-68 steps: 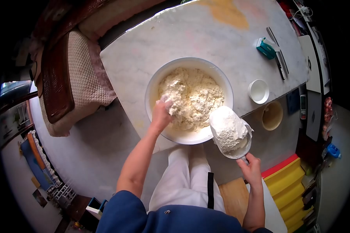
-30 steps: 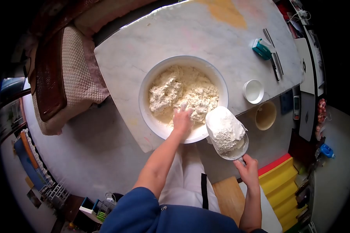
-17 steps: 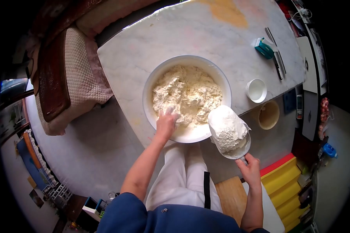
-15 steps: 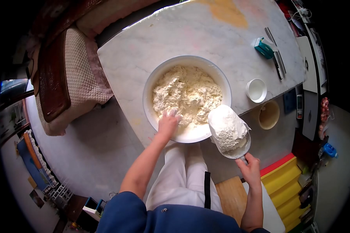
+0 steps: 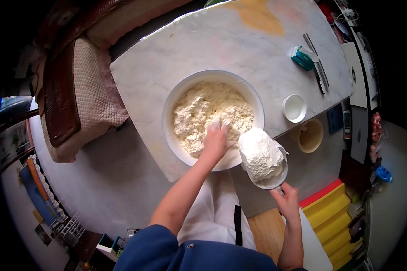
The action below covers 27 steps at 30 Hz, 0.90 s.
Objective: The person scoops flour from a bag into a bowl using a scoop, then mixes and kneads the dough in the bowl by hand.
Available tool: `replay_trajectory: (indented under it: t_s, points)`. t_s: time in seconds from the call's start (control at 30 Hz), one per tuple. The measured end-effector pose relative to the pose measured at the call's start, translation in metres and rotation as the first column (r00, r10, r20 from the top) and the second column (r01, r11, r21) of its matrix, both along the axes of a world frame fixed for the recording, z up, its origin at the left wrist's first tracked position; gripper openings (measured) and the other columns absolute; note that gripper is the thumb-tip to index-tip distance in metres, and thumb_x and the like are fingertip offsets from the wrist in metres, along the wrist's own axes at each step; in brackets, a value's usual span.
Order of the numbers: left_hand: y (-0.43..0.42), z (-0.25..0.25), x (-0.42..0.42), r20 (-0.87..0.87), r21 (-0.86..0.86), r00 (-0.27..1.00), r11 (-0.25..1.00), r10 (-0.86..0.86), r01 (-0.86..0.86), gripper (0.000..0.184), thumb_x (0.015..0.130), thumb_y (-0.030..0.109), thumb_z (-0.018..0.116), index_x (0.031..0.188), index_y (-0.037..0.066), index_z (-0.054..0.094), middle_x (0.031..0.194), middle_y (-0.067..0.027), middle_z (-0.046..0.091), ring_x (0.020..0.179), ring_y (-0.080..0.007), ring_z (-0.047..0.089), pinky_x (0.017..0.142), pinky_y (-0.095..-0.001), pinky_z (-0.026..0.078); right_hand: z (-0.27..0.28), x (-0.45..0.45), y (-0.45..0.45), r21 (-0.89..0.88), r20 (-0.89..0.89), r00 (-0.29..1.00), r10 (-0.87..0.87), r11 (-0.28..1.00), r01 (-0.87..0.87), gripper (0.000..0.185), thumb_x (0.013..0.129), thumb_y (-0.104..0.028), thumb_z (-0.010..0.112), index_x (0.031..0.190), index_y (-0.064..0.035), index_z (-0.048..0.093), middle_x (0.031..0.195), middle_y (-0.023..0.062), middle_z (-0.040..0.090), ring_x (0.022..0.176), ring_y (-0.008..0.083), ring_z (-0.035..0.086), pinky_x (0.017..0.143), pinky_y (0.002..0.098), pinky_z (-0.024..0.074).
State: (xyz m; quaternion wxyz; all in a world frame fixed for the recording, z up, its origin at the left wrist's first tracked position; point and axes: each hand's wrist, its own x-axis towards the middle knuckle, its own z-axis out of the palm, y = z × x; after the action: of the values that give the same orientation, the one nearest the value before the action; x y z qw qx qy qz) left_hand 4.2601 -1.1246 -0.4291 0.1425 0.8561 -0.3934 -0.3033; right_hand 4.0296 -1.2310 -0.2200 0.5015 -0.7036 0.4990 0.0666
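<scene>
A wide white bowl (image 5: 167,118) on the table holds shaggy, crumbly dough (image 5: 199,108). My left hand (image 5: 215,141) reaches over the near rim and touches the dough, fingers stretched and floury, their tips partly sunk in it. My right hand (image 5: 287,201) is closed round the handle of a flour scoop (image 5: 281,174). White flour (image 5: 260,153) is heaped high in the scoop, which is tilted beside the bowl's lower right rim, its front end overlapping that rim.
The marble table (image 5: 144,77) carries a small white bowl (image 5: 295,108), a teal and white pack (image 5: 303,58) and thin metal rods (image 5: 315,61) at right. Below its edge stands a beige bucket (image 5: 311,135). Yellow drawers (image 5: 332,221) are at lower right, a quilted seat (image 5: 95,86) at left.
My left hand has moved right and a little up across the dough, from the left side towards the middle. The scoop stays full beside the bowl; the whole view has shifted slightly.
</scene>
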Motion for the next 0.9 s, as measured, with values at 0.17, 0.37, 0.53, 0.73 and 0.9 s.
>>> replay_trajectory:
  t_s: [0.17,0.37,0.53,0.73,0.9]
  points:
    - [-0.043,-0.049,-0.013,0.000,0.075,0.992,0.989,0.127,-0.127,0.085,0.069,0.034,0.084,0.142,0.017,0.044,0.147,-0.0228,0.039,0.132,-0.0516,0.036,0.100,-0.0572,0.045,-0.001,-0.002,-0.005,0.006,-0.015,1.000,-0.009,1.000,0.009,0.017,0.084,-0.008,0.068,0.093,0.0055,0.066,0.062,-0.0023,0.053,0.059,0.0039,0.044,0.051,0.0257,0.0352]
    - [-0.023,-0.043,-0.037,-0.081,-0.025,0.995,0.998,0.061,-0.063,0.043,0.077,0.031,0.077,0.117,0.022,0.064,0.143,-0.0110,0.047,0.130,-0.0513,0.039,0.097,-0.0569,0.047,-0.004,-0.001,-0.013,0.002,-0.056,0.998,-0.017,1.000,0.017,0.016,0.082,-0.008,0.071,0.093,0.0045,0.066,0.061,0.0045,0.058,0.058,0.0060,0.048,0.052,0.0277,0.0402]
    - [0.025,-0.046,-0.030,-0.098,-0.017,0.995,1.000,-0.026,0.025,0.051,0.076,0.036,0.077,0.122,0.020,0.061,0.140,-0.0171,0.049,0.130,-0.0496,0.040,0.107,-0.0544,0.037,-0.001,0.010,-0.021,0.007,-0.036,0.999,-0.003,1.000,0.004,0.014,0.083,-0.007,0.069,0.089,0.0051,0.065,0.061,-0.0026,0.053,0.059,0.0034,0.044,0.050,0.0251,0.0341]
    - [-0.026,-0.020,-0.037,-0.115,0.111,0.988,0.990,0.102,-0.089,0.065,0.071,0.026,0.081,0.131,0.024,0.057,0.149,-0.0151,0.039,0.130,-0.0534,0.037,0.105,-0.0573,0.040,-0.007,0.014,-0.022,-0.008,-0.015,1.000,0.011,1.000,-0.011,0.016,0.082,-0.008,0.071,0.090,0.0047,0.066,0.060,0.0054,0.056,0.056,0.0065,0.048,0.052,0.0274,0.0393]
    - [-0.024,-0.065,-0.015,0.040,-0.077,0.999,0.997,0.030,-0.026,0.044,0.072,0.007,0.070,0.115,0.019,0.067,0.141,-0.0156,0.049,0.122,-0.0504,0.048,0.089,-0.0532,0.053,-0.001,0.010,-0.026,-0.015,-0.013,1.000,0.021,1.000,-0.021,0.015,0.083,-0.007,0.071,0.091,0.0047,0.065,0.060,0.0038,0.057,0.058,0.0060,0.048,0.052,0.0274,0.0397]
